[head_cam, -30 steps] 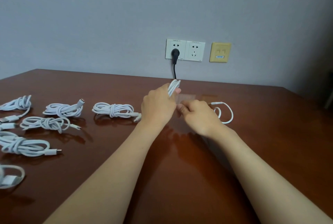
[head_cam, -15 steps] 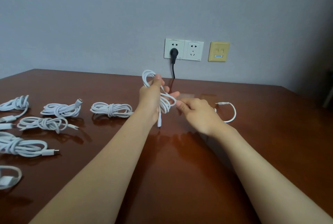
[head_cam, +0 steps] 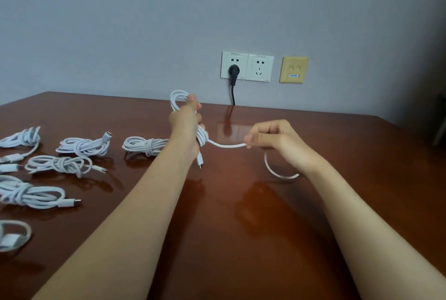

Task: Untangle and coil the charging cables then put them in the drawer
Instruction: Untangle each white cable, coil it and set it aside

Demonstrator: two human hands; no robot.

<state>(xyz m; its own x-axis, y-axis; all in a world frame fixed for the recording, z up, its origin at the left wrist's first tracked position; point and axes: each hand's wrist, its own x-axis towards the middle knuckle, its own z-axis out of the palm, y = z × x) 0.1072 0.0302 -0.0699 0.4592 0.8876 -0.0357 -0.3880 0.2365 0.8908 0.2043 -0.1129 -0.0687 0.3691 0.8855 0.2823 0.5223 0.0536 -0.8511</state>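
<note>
White cable [head_cam: 226, 146] coil held in curled left hand [head_cam: 183, 126] fingers [head_cam: 196, 106]; right hand [head_cam: 277, 140] fingers [head_cam: 252, 140] pinch free strand.

I've got the left hand [head_cam: 185, 126] gripping the white cable [head_cam: 226, 145] loops upright above the desk [head_cam: 241, 215], connector [head_cam: 199, 162] dangling below the wrist. Right hand [head_cam: 272, 140] pinches the strand stretched between them. Coiled cables [head_cam: 83, 146] lie on the desk's left side.
</note>
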